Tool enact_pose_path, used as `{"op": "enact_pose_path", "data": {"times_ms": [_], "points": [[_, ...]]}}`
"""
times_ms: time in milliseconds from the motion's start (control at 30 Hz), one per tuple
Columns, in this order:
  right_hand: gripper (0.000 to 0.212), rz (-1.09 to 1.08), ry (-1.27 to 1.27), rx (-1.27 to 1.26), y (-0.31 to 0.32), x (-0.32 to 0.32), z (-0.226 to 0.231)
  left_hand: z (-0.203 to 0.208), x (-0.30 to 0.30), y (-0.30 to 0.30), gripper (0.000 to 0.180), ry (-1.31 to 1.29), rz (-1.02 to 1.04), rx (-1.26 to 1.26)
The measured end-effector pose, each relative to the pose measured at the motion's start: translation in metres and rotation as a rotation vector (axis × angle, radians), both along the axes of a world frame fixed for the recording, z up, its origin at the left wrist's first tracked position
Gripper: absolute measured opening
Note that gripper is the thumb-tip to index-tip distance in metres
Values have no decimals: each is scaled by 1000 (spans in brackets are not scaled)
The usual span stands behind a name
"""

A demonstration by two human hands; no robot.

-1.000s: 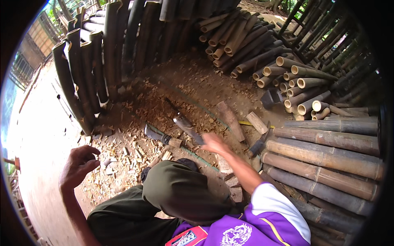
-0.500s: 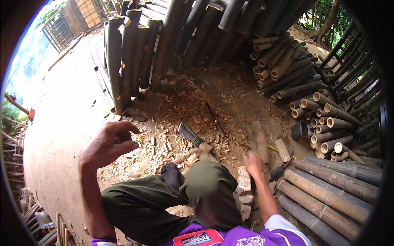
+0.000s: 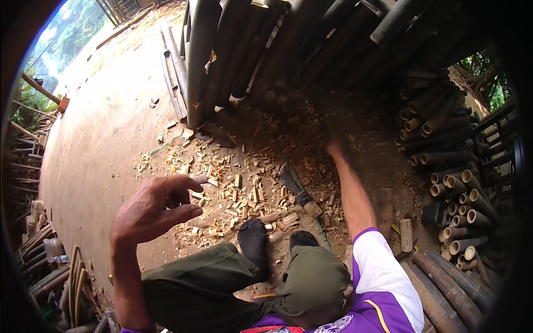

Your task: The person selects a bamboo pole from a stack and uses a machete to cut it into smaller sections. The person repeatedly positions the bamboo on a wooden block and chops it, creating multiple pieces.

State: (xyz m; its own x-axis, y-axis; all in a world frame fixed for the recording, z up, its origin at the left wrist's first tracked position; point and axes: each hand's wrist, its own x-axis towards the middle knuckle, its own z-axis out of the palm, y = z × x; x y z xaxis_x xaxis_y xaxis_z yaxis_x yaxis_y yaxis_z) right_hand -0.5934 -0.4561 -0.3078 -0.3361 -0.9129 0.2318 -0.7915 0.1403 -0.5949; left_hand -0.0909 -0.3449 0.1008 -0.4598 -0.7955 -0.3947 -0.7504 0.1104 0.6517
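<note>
My left hand (image 3: 152,211) hovers over the ground at the left, palm inward, thumb and fingers apart with nothing between them. Stretched far forward, my right hand (image 3: 335,149) is near the shaded floor below the standing bamboo; motion smears it and its fingers are hidden. A thin dark tool seems to lie by it, too dim to make out. Between my hands rests a broad-bladed chopping knife (image 3: 288,178) with a bound wooden handle (image 3: 312,208). Wood chips (image 3: 236,191) are scattered around it, ahead of my dark-socked feet (image 3: 253,241).
Dark bamboo tubes (image 3: 225,55) stand upright at the back. Cut bamboo (image 3: 458,183) is piled at the right, with long poles (image 3: 444,283) lying nearer. A wood block (image 3: 406,235) stands by them. Sticks (image 3: 75,286) and a clear plastic bottle (image 3: 54,250) lie at the left.
My right hand has moved from beside the wood blocks on the right to far forward over the floor. My left hand keeps nearly the same pose. The view has shifted.
</note>
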Motion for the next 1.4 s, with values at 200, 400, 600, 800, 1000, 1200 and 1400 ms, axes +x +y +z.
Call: {"op": "enact_pose_path", "data": {"times_ms": [200,400,600,800,1000,1200,1400], "points": [[71,449,200,917,85,132,93,28,-8,10,61,263,-347,42],[61,586,182,543,170,122,48,64,-16,24,44,736,-684,187],[50,442,66,542,59,94,66,69,-33,18,31,831,-787,258],[50,269,151,242,66,50,110,64,-41,27,34,771,-887,189],[39,-106,178,625,298,-32,172,40,-17,46,84,398,-350,-166],[112,-138,-166,1428,530,57,113,41,-42,44,75,191,-93,-261],[114,-493,-185,1046,574,102,72,35,-53,25,62,249,-302,-209]]}}
